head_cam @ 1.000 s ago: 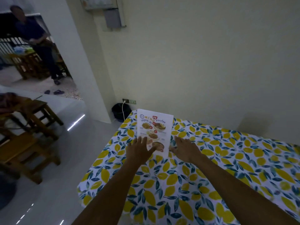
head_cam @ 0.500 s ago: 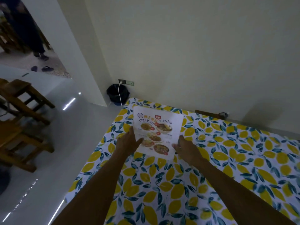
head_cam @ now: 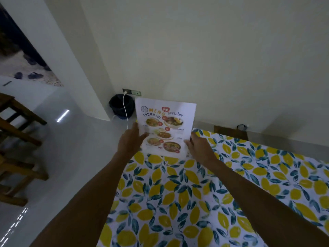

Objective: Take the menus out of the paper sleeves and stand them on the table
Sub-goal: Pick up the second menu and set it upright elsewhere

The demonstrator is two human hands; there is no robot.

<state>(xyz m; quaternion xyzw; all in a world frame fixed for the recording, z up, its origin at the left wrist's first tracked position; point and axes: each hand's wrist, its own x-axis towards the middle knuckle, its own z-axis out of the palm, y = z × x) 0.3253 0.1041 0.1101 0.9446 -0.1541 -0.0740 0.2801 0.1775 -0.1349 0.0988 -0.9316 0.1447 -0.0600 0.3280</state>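
A white menu (head_cam: 165, 125) printed with food photos and the word MENU stands upright at the far left corner of the table (head_cam: 195, 193), its lower edge on the lemon-patterned cloth. My left hand (head_cam: 129, 140) grips its lower left edge, thumb on the front. My right hand (head_cam: 199, 148) holds its lower right edge. No paper sleeve is in view.
A black bin (head_cam: 121, 106) with a white cable sits on the floor by the wall beyond the table corner. Wooden chairs (head_cam: 16, 139) stand at the left. A dark wooden piece (head_cam: 229, 131) shows behind the table's far edge. Sandals (head_cam: 28, 75) lie outside the doorway.
Both hands have closed onto the menu's lower side edges and the menu now stands more upright at the table corner. My view has tilted down and closer.
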